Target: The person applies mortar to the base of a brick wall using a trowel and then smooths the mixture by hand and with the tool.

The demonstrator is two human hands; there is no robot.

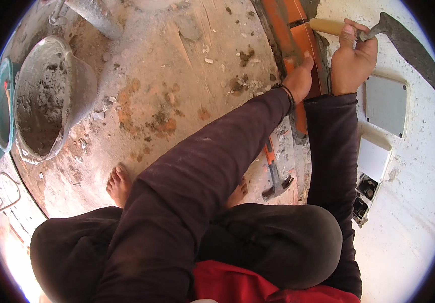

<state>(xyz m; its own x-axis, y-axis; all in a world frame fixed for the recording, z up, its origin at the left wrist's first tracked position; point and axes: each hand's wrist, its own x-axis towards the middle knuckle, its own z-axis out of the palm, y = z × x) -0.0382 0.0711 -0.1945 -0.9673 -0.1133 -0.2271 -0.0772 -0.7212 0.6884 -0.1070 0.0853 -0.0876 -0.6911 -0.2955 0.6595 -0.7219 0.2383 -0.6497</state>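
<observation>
My right hand (354,60) is closed around a trowel (326,26), near where its wooden handle meets the metal neck. The dark, mortar-smeared blade points right, and the butt of the handle reaches over a row of orange bricks (303,43). Just left of it, my left hand (298,81) grips an orange brick (289,64) at the row; most of its fingers are hidden. Grey mortar streaks the bricks, and a thin taut string runs along them.
An orange-handled hammer (274,174) lies below the bricks. Left stands a bucket (82,81) caked with mortar, beside a teal tub (3,111). The white wall at right carries a grey cover plate (386,105), a white box (373,159) and an uncovered socket (363,197).
</observation>
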